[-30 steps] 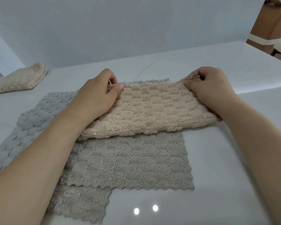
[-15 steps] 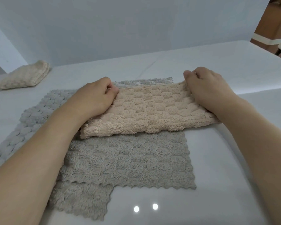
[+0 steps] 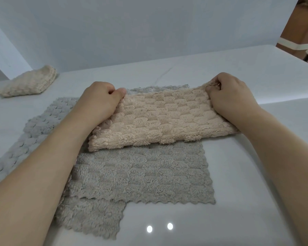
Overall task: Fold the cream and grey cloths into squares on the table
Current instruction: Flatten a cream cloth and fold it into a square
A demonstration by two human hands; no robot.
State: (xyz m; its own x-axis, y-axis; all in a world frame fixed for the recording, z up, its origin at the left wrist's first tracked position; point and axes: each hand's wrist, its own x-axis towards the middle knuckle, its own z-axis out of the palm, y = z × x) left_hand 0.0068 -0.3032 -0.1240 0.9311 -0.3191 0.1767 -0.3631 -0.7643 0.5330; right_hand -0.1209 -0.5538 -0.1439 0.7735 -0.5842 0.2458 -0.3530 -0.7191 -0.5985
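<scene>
White desk (image 3: 238, 174), grey wall behind | cream cloth (image 3: 160, 119), folded in half, lies on spread grey cloths (image 3: 140, 174) | my left hand (image 3: 100, 102) and right hand (image 3: 233, 96) pinch its far corners, likely aligning edges | folded cream square (image 3: 28, 82) set aside far left.

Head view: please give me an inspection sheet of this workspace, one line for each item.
Surface: white table, glossy, with two light reflections near the front edge.
Job's things: cream cloth, folded to a long band, lies on a flat grey cloth; more grey cloth lies spread under it to the left; a folded cream cloth sits far left.
Clutter: nothing seen.
Grippers: left hand grips the band's far left corner; right hand pinches its far right corner.
Cables: nothing seen.
Surroundings: pale wall behind the table; brown cardboard box with tape at far right.
</scene>
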